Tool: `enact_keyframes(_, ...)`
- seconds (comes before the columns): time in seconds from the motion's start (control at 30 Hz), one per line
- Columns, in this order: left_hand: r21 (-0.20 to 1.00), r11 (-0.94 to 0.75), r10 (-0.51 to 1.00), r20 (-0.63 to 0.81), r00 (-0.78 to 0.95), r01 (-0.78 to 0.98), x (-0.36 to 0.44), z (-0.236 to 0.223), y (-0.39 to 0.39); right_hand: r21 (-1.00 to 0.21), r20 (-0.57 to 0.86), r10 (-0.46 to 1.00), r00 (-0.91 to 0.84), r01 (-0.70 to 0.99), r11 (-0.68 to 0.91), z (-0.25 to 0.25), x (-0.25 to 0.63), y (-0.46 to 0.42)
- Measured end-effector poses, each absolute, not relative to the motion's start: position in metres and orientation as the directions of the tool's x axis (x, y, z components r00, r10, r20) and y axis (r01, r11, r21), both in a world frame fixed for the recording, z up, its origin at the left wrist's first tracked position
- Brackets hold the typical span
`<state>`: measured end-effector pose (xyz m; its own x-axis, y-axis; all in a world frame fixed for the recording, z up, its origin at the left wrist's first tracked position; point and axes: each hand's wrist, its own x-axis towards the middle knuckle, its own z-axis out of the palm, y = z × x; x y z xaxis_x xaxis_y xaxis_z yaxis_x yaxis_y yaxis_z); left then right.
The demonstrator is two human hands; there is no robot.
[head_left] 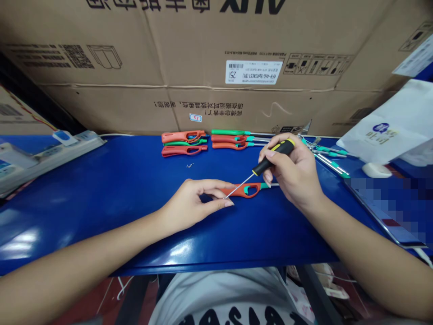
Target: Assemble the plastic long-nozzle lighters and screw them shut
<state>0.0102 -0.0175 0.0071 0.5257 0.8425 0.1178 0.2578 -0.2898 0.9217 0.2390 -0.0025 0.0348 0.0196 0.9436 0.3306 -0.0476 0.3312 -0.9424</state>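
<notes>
My right hand [300, 169] is wrapped round the black and yellow handle of a screwdriver [261, 167]. Its thin shaft slants down to the left, and the tip is by my left fingertips. My left hand [192, 198] is closed at the rear end of an orange gas lighter [237, 192] lying on the blue table. The lighter has a green trigger, and its metal tube points right. The thumb is in front and the fingers lie along the far side. Whether a screw sits at the screwdriver's tip is too small to tell.
Orange, red and green handle shells [184, 151] and lighters with tubes [230, 140] lie behind my hands. Small screws [190, 165] are in front of the shells. Loose metal tubes [329, 164], a white mouse [376, 170] and a tablet [385, 212] are rightward. A cardboard box [189, 54] stands behind.
</notes>
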Motion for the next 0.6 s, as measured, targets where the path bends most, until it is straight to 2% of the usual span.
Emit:
enact_keyframes(0.27,0.908,-0.324,0.828,0.136,0.544,0.266,0.0091,0.0063,-0.0176,-0.930,0.362,0.932,-0.005,-0.076,0.360,0.0332,0.2396,-0.0025)
enact_keyframes(0.6,0.849,-0.419,0.810,0.188,0.555,0.323,0.0080,0.0025,-0.0179,-0.931,0.366,0.930,-0.025,0.001,0.366,0.0367,0.2365,-0.0074)
